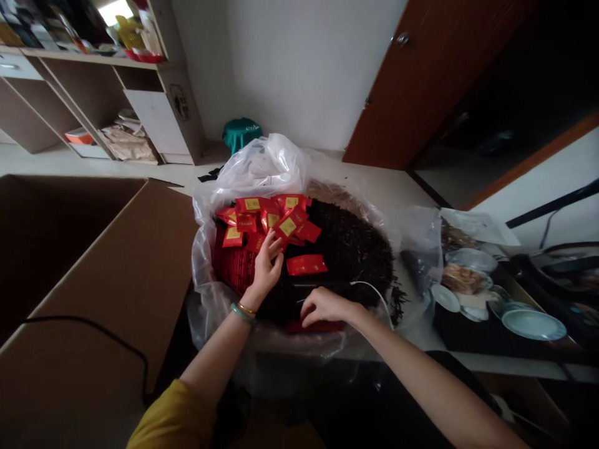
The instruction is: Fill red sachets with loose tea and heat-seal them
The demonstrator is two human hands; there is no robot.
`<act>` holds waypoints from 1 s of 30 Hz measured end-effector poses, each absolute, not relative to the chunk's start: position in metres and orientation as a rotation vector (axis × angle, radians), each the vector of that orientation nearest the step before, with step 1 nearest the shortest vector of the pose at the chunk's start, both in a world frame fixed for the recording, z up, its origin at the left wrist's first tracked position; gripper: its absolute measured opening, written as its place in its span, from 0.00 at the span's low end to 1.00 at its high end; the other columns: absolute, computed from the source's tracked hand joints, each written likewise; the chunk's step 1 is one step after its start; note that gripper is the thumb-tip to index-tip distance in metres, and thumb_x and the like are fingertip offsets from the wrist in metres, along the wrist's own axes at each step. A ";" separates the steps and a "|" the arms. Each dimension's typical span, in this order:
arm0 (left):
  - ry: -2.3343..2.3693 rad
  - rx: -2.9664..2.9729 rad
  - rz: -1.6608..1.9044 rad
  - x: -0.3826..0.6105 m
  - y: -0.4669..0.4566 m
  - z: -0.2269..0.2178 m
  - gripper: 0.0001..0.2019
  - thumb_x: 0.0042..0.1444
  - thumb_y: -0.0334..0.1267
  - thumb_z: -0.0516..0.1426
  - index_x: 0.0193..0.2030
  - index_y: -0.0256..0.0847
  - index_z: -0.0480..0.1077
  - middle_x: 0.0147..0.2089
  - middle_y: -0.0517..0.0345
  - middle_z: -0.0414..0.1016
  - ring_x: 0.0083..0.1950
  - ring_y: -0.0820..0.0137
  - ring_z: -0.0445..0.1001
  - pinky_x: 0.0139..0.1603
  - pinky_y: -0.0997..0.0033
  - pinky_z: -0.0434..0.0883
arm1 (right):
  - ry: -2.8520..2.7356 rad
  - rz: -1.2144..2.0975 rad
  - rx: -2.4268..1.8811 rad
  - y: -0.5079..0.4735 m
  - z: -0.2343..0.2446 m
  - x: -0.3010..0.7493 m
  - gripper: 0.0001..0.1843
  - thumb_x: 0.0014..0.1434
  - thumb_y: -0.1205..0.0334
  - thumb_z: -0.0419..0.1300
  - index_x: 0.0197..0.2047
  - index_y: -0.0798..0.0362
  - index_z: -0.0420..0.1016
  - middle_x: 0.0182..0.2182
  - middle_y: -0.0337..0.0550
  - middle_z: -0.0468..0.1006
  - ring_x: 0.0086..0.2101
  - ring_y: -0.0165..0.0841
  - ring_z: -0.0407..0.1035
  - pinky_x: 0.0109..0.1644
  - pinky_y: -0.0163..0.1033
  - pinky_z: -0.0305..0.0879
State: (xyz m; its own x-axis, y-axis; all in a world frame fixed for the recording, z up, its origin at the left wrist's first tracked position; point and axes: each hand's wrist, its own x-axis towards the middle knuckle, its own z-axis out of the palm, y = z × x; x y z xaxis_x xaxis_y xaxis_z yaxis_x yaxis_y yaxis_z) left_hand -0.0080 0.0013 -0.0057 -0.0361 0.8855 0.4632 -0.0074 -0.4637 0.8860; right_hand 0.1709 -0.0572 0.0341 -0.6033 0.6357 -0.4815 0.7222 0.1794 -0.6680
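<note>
A wide round basket lined with clear plastic [206, 262] holds a heap of dark loose tea leaves [355, 249] and a pile of small red packets with gold labels [262, 221]. My left hand [266, 265] reaches into the red packets, its fingers curled around one at the pile's edge. My right hand [322, 305] rests at the basket's near rim, fingers pinched together over the leaves beside a thin white curved tool [374, 292]. What the right fingers hold is hidden. One red packet [306, 265] lies alone on the leaves between my hands.
A large open cardboard box [93, 280] stands at the left with a black cable across its flap. A dark tray with small dishes and bowls [496, 305] sits at the right. Wooden shelves [93, 93] and a brown door [421, 81] are behind.
</note>
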 end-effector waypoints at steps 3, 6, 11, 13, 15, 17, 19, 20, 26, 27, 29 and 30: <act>0.964 1.579 1.606 -0.008 0.001 -0.006 0.25 0.61 0.36 0.52 0.65 0.42 0.53 0.64 0.42 0.61 0.59 0.59 0.69 0.56 0.58 0.71 | 2.248 -1.538 1.402 -0.051 0.030 0.174 0.12 0.45 0.58 0.66 0.33 0.54 0.83 0.22 0.40 0.79 0.22 0.30 0.70 0.28 0.30 0.60; 0.973 1.638 1.632 -0.008 0.001 -0.006 0.24 0.61 0.35 0.51 0.64 0.43 0.55 0.67 0.42 0.57 0.59 0.60 0.70 0.53 0.61 0.73 | 2.321 -1.416 1.382 -0.051 0.034 0.175 0.10 0.48 0.60 0.63 0.33 0.54 0.83 0.21 0.40 0.79 0.21 0.28 0.68 0.26 0.30 0.58; 1.070 1.831 1.643 -0.010 0.000 -0.002 0.19 0.58 0.32 0.53 0.57 0.40 0.63 0.62 0.42 0.64 0.51 0.65 0.74 0.46 0.66 0.76 | 2.427 -1.179 1.354 -0.053 0.047 0.172 0.11 0.51 0.62 0.60 0.33 0.52 0.83 0.27 0.41 0.82 0.26 0.31 0.72 0.31 0.30 0.60; 1.184 1.948 1.604 -0.011 0.000 -0.001 0.17 0.57 0.32 0.54 0.54 0.40 0.66 0.58 0.44 0.68 0.49 0.65 0.74 0.44 0.65 0.76 | 2.453 -1.077 1.336 -0.054 0.050 0.169 0.12 0.51 0.64 0.58 0.33 0.50 0.83 0.28 0.41 0.82 0.28 0.32 0.73 0.31 0.31 0.60; 1.303 2.066 1.533 -0.011 0.001 0.001 0.16 0.55 0.32 0.56 0.51 0.41 0.69 0.54 0.47 0.72 0.50 0.62 0.73 0.48 0.59 0.74 | 2.479 -0.953 1.311 -0.055 0.050 0.166 0.13 0.50 0.65 0.57 0.33 0.49 0.83 0.29 0.42 0.82 0.29 0.33 0.74 0.31 0.32 0.59; 1.367 2.168 1.447 -0.008 0.002 0.004 0.15 0.53 0.34 0.58 0.49 0.42 0.71 0.51 0.49 0.74 0.50 0.60 0.73 0.52 0.54 0.71 | 2.514 -0.814 1.280 -0.058 0.047 0.165 0.12 0.49 0.66 0.58 0.33 0.49 0.83 0.29 0.43 0.83 0.31 0.35 0.75 0.31 0.32 0.60; 1.372 2.215 1.395 -0.006 0.003 0.008 0.12 0.53 0.34 0.58 0.45 0.42 0.73 0.47 0.50 0.76 0.47 0.60 0.73 0.51 0.54 0.71 | 2.561 -0.715 1.253 -0.059 0.046 0.166 0.11 0.48 0.67 0.59 0.32 0.49 0.82 0.30 0.44 0.82 0.33 0.37 0.75 0.33 0.33 0.61; 1.364 2.201 1.394 -0.004 0.003 0.010 0.11 0.53 0.35 0.58 0.44 0.42 0.73 0.45 0.51 0.77 0.46 0.61 0.74 0.50 0.56 0.71 | 2.590 -0.710 1.250 -0.059 0.047 0.167 0.10 0.48 0.67 0.59 0.32 0.50 0.82 0.30 0.44 0.82 0.33 0.38 0.75 0.33 0.34 0.61; 1.087 1.586 1.341 -0.001 -0.003 0.024 0.19 0.59 0.48 0.52 0.47 0.37 0.73 0.39 0.49 0.79 0.34 0.67 0.75 0.34 0.69 0.73 | 2.852 -1.205 1.873 -0.043 0.063 0.183 0.09 0.55 0.59 0.58 0.32 0.54 0.77 0.29 0.43 0.80 0.28 0.34 0.72 0.32 0.35 0.66; 0.985 1.467 1.266 0.001 -0.005 0.025 0.22 0.59 0.51 0.50 0.48 0.36 0.73 0.38 0.48 0.79 0.33 0.68 0.75 0.31 0.70 0.73 | 2.841 -1.326 2.028 -0.040 0.063 0.183 0.11 0.56 0.57 0.57 0.35 0.54 0.76 0.29 0.43 0.79 0.27 0.33 0.71 0.29 0.35 0.66; 0.844 1.323 1.123 0.005 -0.007 0.026 0.25 0.56 0.55 0.54 0.47 0.34 0.74 0.35 0.50 0.79 0.30 0.68 0.75 0.29 0.72 0.71 | 2.794 -1.548 2.205 -0.035 0.060 0.179 0.16 0.57 0.56 0.56 0.46 0.54 0.72 0.29 0.42 0.78 0.23 0.32 0.69 0.23 0.34 0.66; 0.836 1.296 1.080 0.008 -0.009 0.026 0.24 0.52 0.55 0.58 0.44 0.33 0.75 0.32 0.52 0.78 0.29 0.69 0.74 0.29 0.73 0.71 | 2.803 -1.597 2.237 -0.033 0.056 0.177 0.21 0.57 0.57 0.55 0.53 0.53 0.68 0.29 0.41 0.77 0.22 0.31 0.69 0.23 0.34 0.66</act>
